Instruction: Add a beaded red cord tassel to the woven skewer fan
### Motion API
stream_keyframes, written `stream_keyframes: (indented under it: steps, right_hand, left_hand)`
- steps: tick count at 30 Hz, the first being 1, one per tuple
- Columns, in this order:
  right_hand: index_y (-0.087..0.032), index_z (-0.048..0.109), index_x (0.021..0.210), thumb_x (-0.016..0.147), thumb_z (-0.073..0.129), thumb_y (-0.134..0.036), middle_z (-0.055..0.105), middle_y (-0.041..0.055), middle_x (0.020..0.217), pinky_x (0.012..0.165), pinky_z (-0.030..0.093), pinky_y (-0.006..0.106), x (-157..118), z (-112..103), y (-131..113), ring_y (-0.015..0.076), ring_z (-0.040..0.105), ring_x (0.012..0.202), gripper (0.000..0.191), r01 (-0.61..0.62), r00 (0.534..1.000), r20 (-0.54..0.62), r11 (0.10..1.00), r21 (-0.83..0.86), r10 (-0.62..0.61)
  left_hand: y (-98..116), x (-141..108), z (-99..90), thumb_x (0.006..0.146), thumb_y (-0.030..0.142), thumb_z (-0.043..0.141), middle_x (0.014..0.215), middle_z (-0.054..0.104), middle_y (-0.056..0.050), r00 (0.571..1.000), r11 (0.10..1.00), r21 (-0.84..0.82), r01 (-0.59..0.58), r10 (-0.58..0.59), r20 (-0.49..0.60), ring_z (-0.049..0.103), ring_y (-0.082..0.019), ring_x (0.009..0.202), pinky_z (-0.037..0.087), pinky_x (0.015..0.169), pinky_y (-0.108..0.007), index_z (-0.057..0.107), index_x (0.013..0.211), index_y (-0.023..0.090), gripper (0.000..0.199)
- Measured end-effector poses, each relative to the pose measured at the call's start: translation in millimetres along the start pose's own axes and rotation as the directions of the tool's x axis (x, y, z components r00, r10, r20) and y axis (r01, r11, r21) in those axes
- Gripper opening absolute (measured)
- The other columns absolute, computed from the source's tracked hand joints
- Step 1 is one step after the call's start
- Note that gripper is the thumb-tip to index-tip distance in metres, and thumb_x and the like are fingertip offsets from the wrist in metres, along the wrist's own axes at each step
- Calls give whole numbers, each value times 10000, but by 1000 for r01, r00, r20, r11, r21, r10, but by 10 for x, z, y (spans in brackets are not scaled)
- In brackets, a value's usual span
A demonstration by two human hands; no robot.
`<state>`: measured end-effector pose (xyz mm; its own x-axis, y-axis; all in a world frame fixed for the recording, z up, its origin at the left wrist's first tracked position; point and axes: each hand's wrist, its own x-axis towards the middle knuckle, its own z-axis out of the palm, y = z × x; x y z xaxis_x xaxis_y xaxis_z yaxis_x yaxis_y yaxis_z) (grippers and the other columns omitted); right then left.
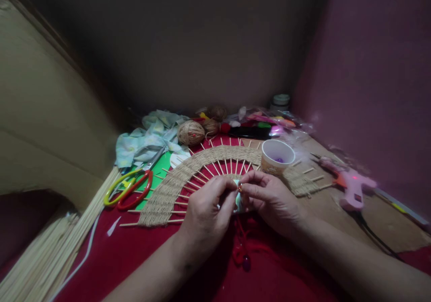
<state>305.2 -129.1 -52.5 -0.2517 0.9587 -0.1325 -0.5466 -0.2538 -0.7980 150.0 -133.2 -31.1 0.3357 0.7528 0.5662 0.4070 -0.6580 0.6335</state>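
Note:
Over the middle of a half-round woven twine fan [158,205] on thin sticks, my two hands meet fingertip to fingertip. My right hand [272,198] pinches a tiny shiny red-and-gold bead [240,188]. Thumb and forefinger of my left hand [208,205] are pressed together beside it; what they hold is hidden. Below them a red cord [240,237] hangs down, with a dark purple bead [246,262] at its lower end. A paper cup [278,151] with something purple inside stands just beyond my right hand.
Scissors [129,192] with yellow and red handles lie left. A pink glue gun [353,187] rests right on cardboard [323,216], near a small woven piece [298,180]. Twine balls [191,132], pale cloth [144,138] and plastic bags line the back. Wooden sticks [63,248] lie left.

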Motion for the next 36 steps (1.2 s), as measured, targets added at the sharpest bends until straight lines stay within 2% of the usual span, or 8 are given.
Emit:
stream_keyframes:
  steps: [14, 18, 21, 27, 36]
  right_hand:
    - [-155, 619, 759, 631, 811, -206, 615, -11, 617, 540, 472, 250, -10, -9, 11, 98, 560, 529, 236, 4, 1000, 25, 1000, 10, -4]
    - [-149, 614, 754, 635, 805, -206, 616, -9, 610, 536, 479, 253, -7, -5, 1, 102, 567, 527, 232, 2, 1000, 20, 1000, 15, -3]
    - [-144, 608, 748, 628, 807, -202, 635, -1, 631, 530, 483, 244, 0, 9, -13, 102, 580, 532, 239, -2, 1000, 6, 1000, 30, 2]
    - [-144, 607, 753, 631, 806, -201, 633, -1, 607, 519, 481, 231, -3, 24, -18, 102, 587, 529, 240, -9, 1000, 3, 999, 37, 8]
    - [-151, 600, 744, 607, 816, -204, 620, -12, 604, 518, 467, 240, -6, 24, -19, 103, 572, 524, 261, -6, 1000, -5, 999, 32, 6]
  left_hand:
    - [-4, -21, -7, 858, 76, 529, 796, 665, -5, 1000, 1000, -10, 13, -13, 16, 624, -95, 710, 503, 682, -210, 625, 876, 169, 135]
    - [-24, -19, -1, 856, 104, 537, 865, 678, -15, 995, 995, -25, 94, -93, 46, 646, -120, 765, 523, 702, -245, 614, 973, 183, 161]
    - [-24, -24, 5, 847, 116, 538, 842, 668, -13, 987, 988, -37, 148, -146, 63, 647, -126, 719, 533, 663, -260, 591, 983, 181, 161]
    - [6, -19, -8, 840, 111, 530, 824, 663, -20, 991, 991, -47, 122, -119, 54, 639, -118, 681, 527, 622, -247, 587, 948, 168, 135]
    - [-6, -1, -13, 856, 81, 513, 791, 651, -16, 999, 1000, 15, 21, -22, 32, 618, -109, 712, 503, 681, -237, 619, 866, 166, 136]
